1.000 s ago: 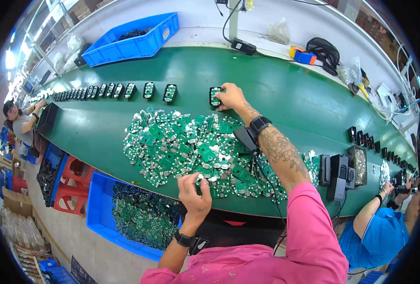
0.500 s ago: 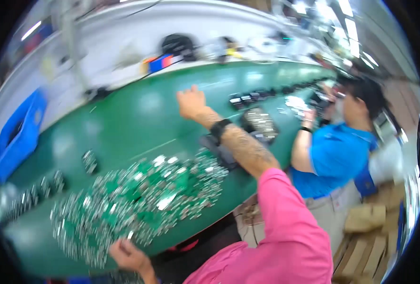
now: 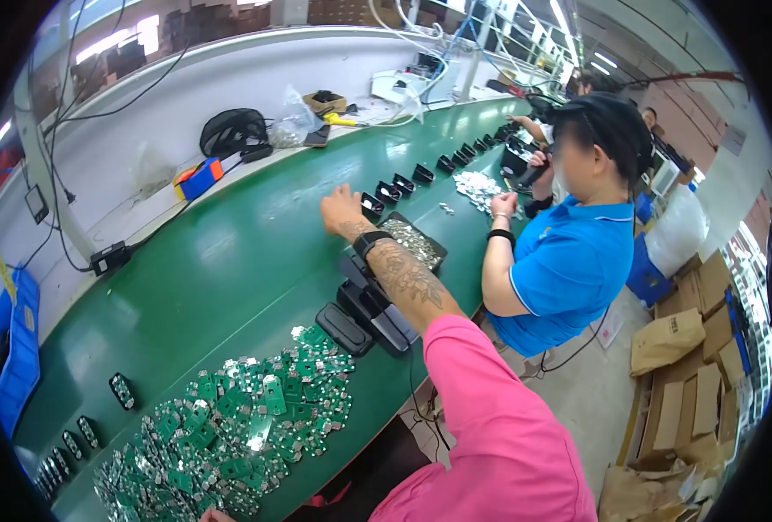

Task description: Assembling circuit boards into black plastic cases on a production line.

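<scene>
My right hand (image 3: 341,210), at the end of the outstretched arm, is over the green bench with its fingers bent together. Whatever they hold, if anything, is hidden. Just right of it stands the first small black housing (image 3: 371,206) of a row that runs off to the far right. At the lower edge only a sliver of my left hand (image 3: 217,516) shows, beside a wide heap of green circuit boards (image 3: 273,396); its fingers cannot be made out. Beneath my right forearm lie black cases (image 3: 343,329) and a dark tray (image 3: 439,258) of small metallic parts.
A co-worker in a blue shirt (image 3: 569,252) handles parts at the right, near a pile of white pieces (image 3: 477,187). Blue bin (image 3: 20,348) and several upright filled housings (image 3: 122,391) stand at the left. Cardboard boxes (image 3: 691,409) lie on the floor at right.
The view has swung to the right. My right hand has come closer to the near end of the housing row, and my left hand has slipped almost out of the picture.
</scene>
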Demonstrator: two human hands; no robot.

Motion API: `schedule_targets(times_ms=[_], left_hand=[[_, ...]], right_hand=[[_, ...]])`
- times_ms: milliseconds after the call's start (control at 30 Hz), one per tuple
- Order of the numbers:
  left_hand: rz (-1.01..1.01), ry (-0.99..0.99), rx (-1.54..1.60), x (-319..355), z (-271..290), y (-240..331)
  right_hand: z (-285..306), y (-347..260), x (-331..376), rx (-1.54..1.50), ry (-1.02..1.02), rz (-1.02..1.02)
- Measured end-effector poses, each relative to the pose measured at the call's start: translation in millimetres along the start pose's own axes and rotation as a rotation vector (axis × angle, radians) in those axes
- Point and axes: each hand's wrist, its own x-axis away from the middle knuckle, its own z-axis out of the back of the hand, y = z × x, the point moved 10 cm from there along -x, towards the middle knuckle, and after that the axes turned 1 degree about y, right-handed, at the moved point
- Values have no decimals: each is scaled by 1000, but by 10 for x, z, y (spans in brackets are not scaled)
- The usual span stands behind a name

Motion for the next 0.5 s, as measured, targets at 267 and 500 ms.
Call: schedule_targets(times_ms=[267, 500], left_hand=[[26, -3, -33, 16, 20, -61], [23, -29, 26, -18, 13, 6]], right_hand=[[-141, -72, 3, 113, -65, -51], [-77, 60, -47, 158, -29, -161]])
